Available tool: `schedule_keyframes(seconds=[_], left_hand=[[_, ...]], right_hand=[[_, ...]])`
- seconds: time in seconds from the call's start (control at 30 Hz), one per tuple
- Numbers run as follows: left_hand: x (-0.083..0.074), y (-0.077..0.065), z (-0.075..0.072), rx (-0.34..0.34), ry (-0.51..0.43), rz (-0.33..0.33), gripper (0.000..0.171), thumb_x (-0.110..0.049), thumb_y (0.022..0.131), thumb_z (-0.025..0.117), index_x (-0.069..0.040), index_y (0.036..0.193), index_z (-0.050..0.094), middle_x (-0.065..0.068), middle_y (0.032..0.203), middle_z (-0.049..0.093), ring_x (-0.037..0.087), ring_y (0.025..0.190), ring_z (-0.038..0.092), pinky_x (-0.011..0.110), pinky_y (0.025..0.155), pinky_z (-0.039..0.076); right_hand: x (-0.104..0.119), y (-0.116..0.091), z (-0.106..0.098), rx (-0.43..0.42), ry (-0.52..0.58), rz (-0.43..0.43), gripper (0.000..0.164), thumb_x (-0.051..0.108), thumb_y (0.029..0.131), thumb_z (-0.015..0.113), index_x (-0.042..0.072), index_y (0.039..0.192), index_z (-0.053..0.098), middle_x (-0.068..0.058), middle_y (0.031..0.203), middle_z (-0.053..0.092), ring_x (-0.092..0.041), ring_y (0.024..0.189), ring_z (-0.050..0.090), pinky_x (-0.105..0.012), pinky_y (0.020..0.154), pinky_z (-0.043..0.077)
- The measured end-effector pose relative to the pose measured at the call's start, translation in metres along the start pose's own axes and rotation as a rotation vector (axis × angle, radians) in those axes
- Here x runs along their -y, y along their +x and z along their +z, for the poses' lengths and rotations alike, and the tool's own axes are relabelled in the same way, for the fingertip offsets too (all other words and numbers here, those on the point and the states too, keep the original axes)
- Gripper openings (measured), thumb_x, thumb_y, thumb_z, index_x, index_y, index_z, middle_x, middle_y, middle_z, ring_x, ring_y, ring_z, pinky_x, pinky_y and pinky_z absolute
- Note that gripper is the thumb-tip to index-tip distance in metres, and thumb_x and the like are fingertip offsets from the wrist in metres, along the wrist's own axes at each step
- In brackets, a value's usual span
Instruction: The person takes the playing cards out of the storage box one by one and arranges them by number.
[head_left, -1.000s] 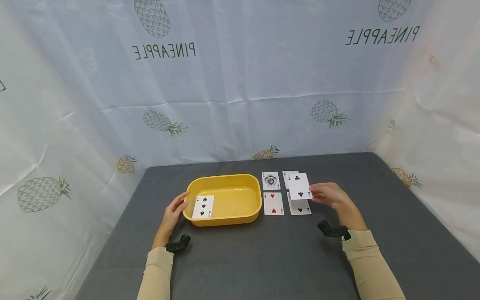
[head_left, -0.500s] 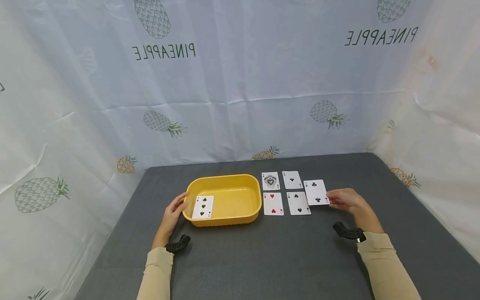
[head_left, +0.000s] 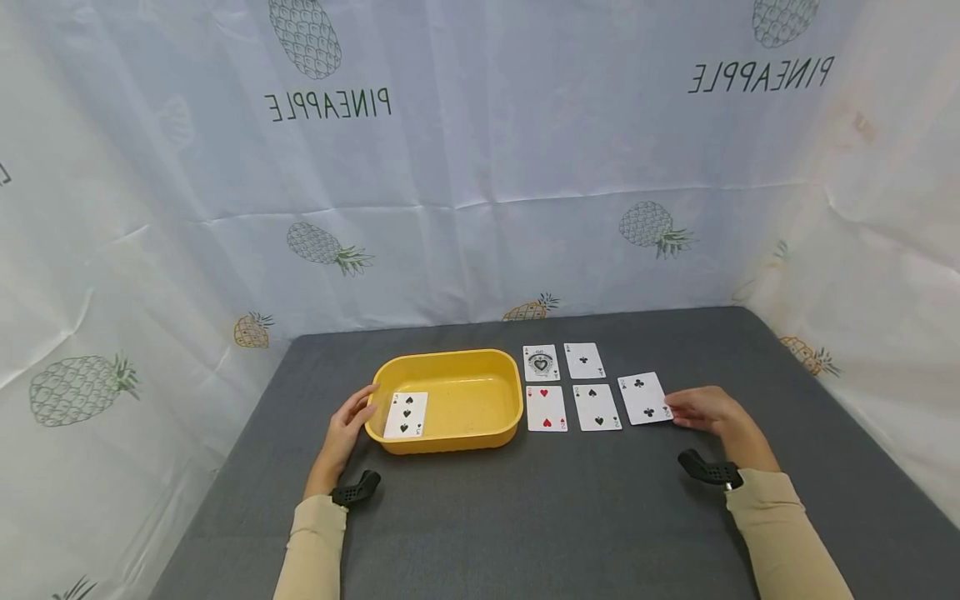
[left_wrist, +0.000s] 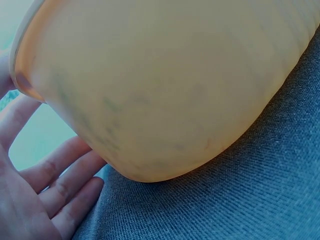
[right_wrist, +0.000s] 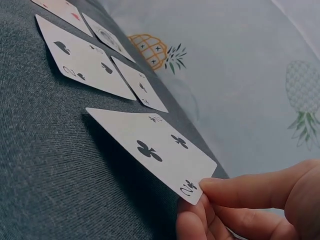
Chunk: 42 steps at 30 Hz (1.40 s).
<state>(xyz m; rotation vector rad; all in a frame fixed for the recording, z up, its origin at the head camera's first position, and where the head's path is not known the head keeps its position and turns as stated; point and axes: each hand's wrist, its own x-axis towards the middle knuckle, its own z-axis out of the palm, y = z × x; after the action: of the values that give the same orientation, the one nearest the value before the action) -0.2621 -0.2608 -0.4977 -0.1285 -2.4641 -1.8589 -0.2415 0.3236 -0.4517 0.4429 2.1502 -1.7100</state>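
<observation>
My right hand (head_left: 708, 408) pinches the two of clubs (head_left: 645, 398) by its near right corner. In the right wrist view the thumb lies on top of the two of clubs (right_wrist: 155, 147), whose held side is raised off the cloth over a dark shadow. Just left of it lies the two of spades (head_left: 597, 407). My left hand (head_left: 346, 429) holds the left end of a yellow tray (head_left: 450, 444). The left wrist view has the thumb over the rim, with the other fingers spread along the outer wall. Inside the tray's left part lies a three of spades (head_left: 406, 415).
Beside the tray lie a two of hearts (head_left: 546, 408), an ornate ace (head_left: 541, 363) and an ace of clubs (head_left: 583, 361), all face up. A dark grey cloth (head_left: 525, 508) covers the table. White pineapple-print curtains (head_left: 480, 250) stand at the back and sides.
My right hand has carried the two of clubs rightward and toward me, from above the ace of clubs and two of spades to beside them, uncovering both. My left hand and the tray have stayed put.
</observation>
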Motion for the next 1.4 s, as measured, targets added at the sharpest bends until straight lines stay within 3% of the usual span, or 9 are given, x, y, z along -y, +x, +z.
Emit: schedule_keyframes(seconds=[0.17, 0.3, 0.43, 0.57, 0.77, 0.93, 1.13, 1.33, 1.4], left_hand=[[0.000, 0.001, 0.001, -0.008, 0.004, 0.000, 0.047, -0.029, 0.100, 0.052, -0.010, 0.142, 0.047, 0.019, 0.140, 0.051, -0.015, 0.107, 0.050, 0.003, 0.089, 0.037], [-0.001, 0.000, 0.001, 0.000, -0.003, 0.001, 0.046, -0.026, 0.100, 0.051, -0.009, 0.142, 0.046, 0.022, 0.141, 0.050, -0.016, 0.106, 0.050, 0.002, 0.089, 0.037], [-0.004, -0.002, 0.001, 0.015, -0.013, 0.000, 0.046, -0.025, 0.101, 0.050, -0.009, 0.143, 0.045, 0.022, 0.143, 0.048, -0.017, 0.105, 0.049, 0.002, 0.089, 0.036], [-0.005, -0.002, 0.001, 0.016, -0.016, -0.007, 0.046, -0.024, 0.101, 0.051, -0.009, 0.144, 0.045, 0.021, 0.144, 0.048, -0.017, 0.105, 0.049, 0.002, 0.089, 0.036], [-0.005, -0.002, 0.001, 0.015, -0.014, -0.005, 0.046, -0.025, 0.100, 0.051, -0.009, 0.143, 0.045, 0.021, 0.144, 0.048, -0.016, 0.106, 0.049, 0.001, 0.089, 0.036], [-0.005, -0.002, 0.000, 0.016, -0.025, -0.002, 0.046, -0.024, 0.100, 0.051, -0.008, 0.143, 0.045, 0.022, 0.144, 0.048, -0.016, 0.106, 0.049, 0.001, 0.090, 0.036], [-0.006, -0.003, 0.001, 0.019, -0.018, -0.009, 0.046, -0.024, 0.100, 0.051, -0.009, 0.143, 0.045, 0.020, 0.145, 0.047, -0.017, 0.105, 0.048, 0.000, 0.090, 0.035], [-0.004, -0.002, 0.001, 0.017, -0.013, 0.003, 0.046, -0.025, 0.101, 0.051, -0.008, 0.143, 0.045, 0.022, 0.144, 0.048, -0.015, 0.107, 0.049, 0.001, 0.090, 0.036], [-0.005, -0.002, 0.001, 0.016, -0.017, 0.008, 0.046, -0.024, 0.101, 0.051, -0.008, 0.143, 0.045, 0.023, 0.144, 0.048, -0.015, 0.107, 0.050, 0.001, 0.090, 0.036]], right_hand=[[-0.002, -0.001, 0.000, -0.017, -0.038, -0.010, 0.020, 0.014, 0.089, 0.066, -0.001, 0.102, 0.067, 0.009, 0.073, 0.065, -0.005, 0.068, 0.062, -0.022, 0.067, 0.055], [-0.003, 0.000, 0.002, -0.033, -0.021, 0.003, 0.005, 0.010, 0.087, 0.067, 0.007, 0.086, 0.070, 0.010, 0.067, 0.065, -0.003, 0.063, 0.062, -0.020, 0.064, 0.055], [-0.003, 0.003, 0.003, -0.050, -0.004, 0.019, 0.011, 0.006, 0.086, 0.067, 0.010, 0.076, 0.068, 0.009, 0.060, 0.065, -0.001, 0.057, 0.062, -0.017, 0.058, 0.054], [-0.003, 0.004, 0.004, -0.085, -0.043, 0.025, 0.003, 0.005, 0.086, 0.067, 0.003, 0.084, 0.066, 0.009, 0.057, 0.063, -0.001, 0.054, 0.060, -0.016, 0.055, 0.053], [-0.001, 0.002, 0.004, -0.119, -0.100, 0.026, 0.014, 0.008, 0.087, 0.067, -0.004, 0.092, 0.063, 0.009, 0.055, 0.061, 0.000, 0.052, 0.059, -0.016, 0.053, 0.051], [0.002, -0.001, 0.006, -0.137, -0.085, 0.013, 0.015, 0.009, 0.087, 0.067, -0.005, 0.093, 0.062, 0.008, 0.057, 0.061, -0.001, 0.053, 0.059, -0.017, 0.054, 0.052], [0.006, -0.002, 0.014, -0.043, -0.014, -0.046, 0.016, 0.013, 0.092, 0.063, -0.002, 0.098, 0.066, 0.011, 0.066, 0.067, 0.000, 0.061, 0.064, -0.019, 0.062, 0.055], [0.021, -0.006, 0.037, 0.076, 0.035, -0.147, 0.021, 0.018, 0.096, 0.058, 0.002, 0.107, 0.067, 0.011, 0.081, 0.072, 0.001, 0.073, 0.068, -0.019, 0.070, 0.056], [0.022, -0.012, 0.045, 0.079, -0.008, -0.224, 0.037, 0.026, 0.097, 0.058, -0.001, 0.122, 0.061, 0.008, 0.095, 0.072, -0.002, 0.084, 0.069, -0.023, 0.079, 0.056]])
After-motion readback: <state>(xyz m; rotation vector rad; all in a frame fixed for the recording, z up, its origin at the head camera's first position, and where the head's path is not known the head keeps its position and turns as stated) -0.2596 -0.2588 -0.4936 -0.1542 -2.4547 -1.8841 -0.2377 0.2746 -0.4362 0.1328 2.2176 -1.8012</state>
